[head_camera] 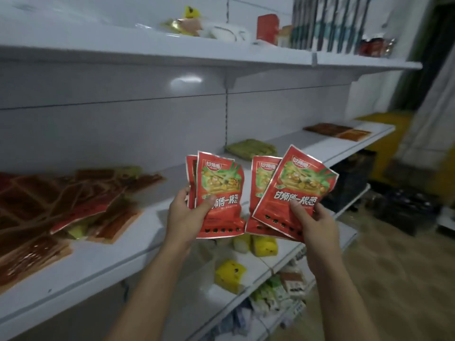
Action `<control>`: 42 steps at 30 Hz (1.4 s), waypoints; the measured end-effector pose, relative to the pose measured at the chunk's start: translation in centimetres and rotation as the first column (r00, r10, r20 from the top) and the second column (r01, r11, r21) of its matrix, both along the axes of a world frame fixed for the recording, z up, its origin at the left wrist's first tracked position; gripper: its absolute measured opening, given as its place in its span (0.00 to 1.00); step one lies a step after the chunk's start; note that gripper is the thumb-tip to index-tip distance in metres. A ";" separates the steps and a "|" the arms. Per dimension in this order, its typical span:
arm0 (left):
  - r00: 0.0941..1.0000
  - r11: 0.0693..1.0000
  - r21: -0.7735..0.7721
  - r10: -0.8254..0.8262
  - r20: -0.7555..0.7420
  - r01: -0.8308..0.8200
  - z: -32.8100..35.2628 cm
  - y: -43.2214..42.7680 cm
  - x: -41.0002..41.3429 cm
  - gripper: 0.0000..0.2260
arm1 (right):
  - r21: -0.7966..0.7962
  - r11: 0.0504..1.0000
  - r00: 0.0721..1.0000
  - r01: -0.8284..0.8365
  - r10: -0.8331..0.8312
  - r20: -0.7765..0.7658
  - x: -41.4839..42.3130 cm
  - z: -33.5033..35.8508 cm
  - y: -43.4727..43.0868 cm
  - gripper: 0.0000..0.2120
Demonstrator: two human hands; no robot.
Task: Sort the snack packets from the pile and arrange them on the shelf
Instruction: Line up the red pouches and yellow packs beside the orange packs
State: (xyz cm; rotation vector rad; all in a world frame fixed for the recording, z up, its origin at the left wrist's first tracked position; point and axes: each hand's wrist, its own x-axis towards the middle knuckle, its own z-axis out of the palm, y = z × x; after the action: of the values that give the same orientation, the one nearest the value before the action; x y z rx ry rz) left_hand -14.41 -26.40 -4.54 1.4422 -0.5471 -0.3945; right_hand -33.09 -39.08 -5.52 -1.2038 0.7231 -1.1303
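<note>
Now, in the head view, the left grip (189, 212) is clenched on a few red packets (219, 193), thumb across the front one and fingers behind; at least two overlap there. The right grip (314, 225) grasps its own fan (295, 190) of the same red packets, thumb pressed on the front, with two plainly showing. Both bunches stand upright with their long axes running up from each grip and their printed faces toward the camera. The fan tilts a little rightward. The bunches sit just beside each other, and I cannot tell whether their edges touch.

The pile (61, 205) of mixed brown, red and green packets lies well to the left of the left grip, on the shelf (118, 264). Behind both grips the same board shows a bare stretch. Up and beyond the right grip sits a green stack (250, 148), and well past that a brown row (337, 132). Below the grips a lower shelf (285, 247) carries yellow packs (230, 274).

The coming move seems to turn on that bare stretch, which lies straight ahead of the grips between pile and green stack. Either grip looks about equally near it. I judge the two bunches want joining, then laying down together as one group of red, clear of the pile
</note>
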 end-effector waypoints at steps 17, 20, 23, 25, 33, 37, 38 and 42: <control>0.935 0.942 0.014 -0.332 -0.123 0.336 -3.8 -17.1 -14.4 0.14 | 0.073 0.958 0.960 0.279 -0.277 -0.034 -16.9 -3.0 -9.5 0.10; 0.917 0.924 0.011 -0.378 -0.127 0.382 -4.2 -20.3 -15.0 0.15 | 0.085 0.949 0.952 0.304 -0.301 -0.050 -17.6 -3.2 -11.3 0.09; 0.897 0.905 -0.002 -0.423 -0.126 0.426 -4.5 -23.8 -15.4 0.18 | 0.084 0.935 0.937 0.346 -0.340 -0.076 -18.0 -3.3 -13.9 0.09; 0.883 0.890 -0.010 -0.453 -0.124 0.455 -4.8 -26.5 -15.4 0.18 | 0.081 0.924 0.926 0.374 -0.367 -0.082 -18.1 -3.5 -16.0 0.09; 0.829 0.843 -0.025 -0.533 -0.170 0.537 -5.4 -39.0 -13.8 0.18 | 0.074 0.893 0.890 0.444 -0.431 -0.148 -16.3 -2.9 -26.7 0.10; 0.814 0.830 -0.024 -0.552 -0.182 0.557 -5.8 -44.5 -12.7 0.19 | 0.073 0.887 0.882 0.455 -0.438 -0.176 -14.9 -2.7 -31.8 0.10; 0.811 0.826 -0.015 -0.556 -0.180 0.563 -5.9 -45.6 -12.5 0.20 | 0.079 0.886 0.881 0.456 -0.437 -0.181 -14.7 -2.8 -32.8 0.10; 0.795 0.810 -0.018 -0.580 -0.181 0.586 -6.3 -49.2 -12.0 0.20 | 0.110 0.884 0.883 0.454 -0.431 -0.184 -14.0 -3.2 -36.2 0.11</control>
State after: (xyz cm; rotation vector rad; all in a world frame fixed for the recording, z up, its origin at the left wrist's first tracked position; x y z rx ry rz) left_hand -26.36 -75.62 -10.87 1.2320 -0.8424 -1.0255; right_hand -47.04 -75.29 -8.68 -1.0288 1.2292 -1.3370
